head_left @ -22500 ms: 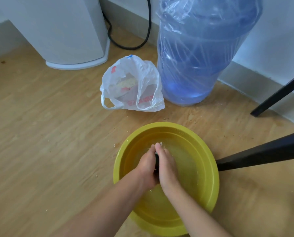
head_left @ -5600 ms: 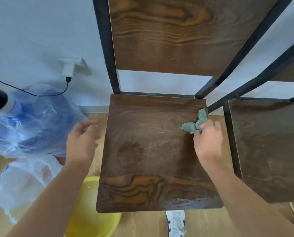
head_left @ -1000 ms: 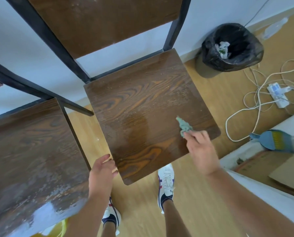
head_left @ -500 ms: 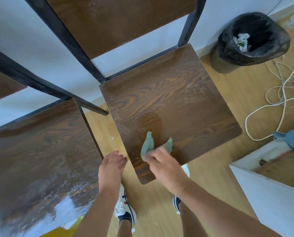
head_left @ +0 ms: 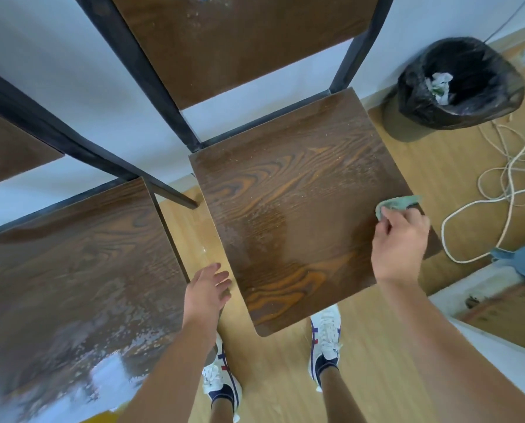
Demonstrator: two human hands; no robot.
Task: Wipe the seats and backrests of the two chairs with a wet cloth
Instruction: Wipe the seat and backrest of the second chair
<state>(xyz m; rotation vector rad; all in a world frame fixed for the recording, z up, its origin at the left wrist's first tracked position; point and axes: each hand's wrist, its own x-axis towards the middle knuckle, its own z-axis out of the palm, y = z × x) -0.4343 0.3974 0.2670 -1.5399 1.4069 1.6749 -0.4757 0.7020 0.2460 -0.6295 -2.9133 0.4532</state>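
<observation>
Two dark wooden chairs with black metal frames stand side by side against a white wall. The right chair's seat (head_left: 298, 209) shows a damp patch in its middle, and its backrest (head_left: 240, 41) rises above with white specks near the top. My right hand (head_left: 400, 242) presses a small green cloth (head_left: 397, 203) onto the seat's right edge. The left chair's seat (head_left: 72, 270) glistens wet near its front. My left hand (head_left: 208, 288) hovers between the two seats with fingers apart, holding nothing.
A bin with a black liner (head_left: 459, 83) stands on the wood floor right of the chairs. White cables (head_left: 499, 193) and a power strip lie beyond it. A blue dustpan brush (head_left: 520, 261) rests on a white ledge. A yellow basin's rim (head_left: 102, 418) peeks out bottom left.
My right hand has swept the cloth from the seat's front left area across to its right edge. The left hand stays between the chairs.
</observation>
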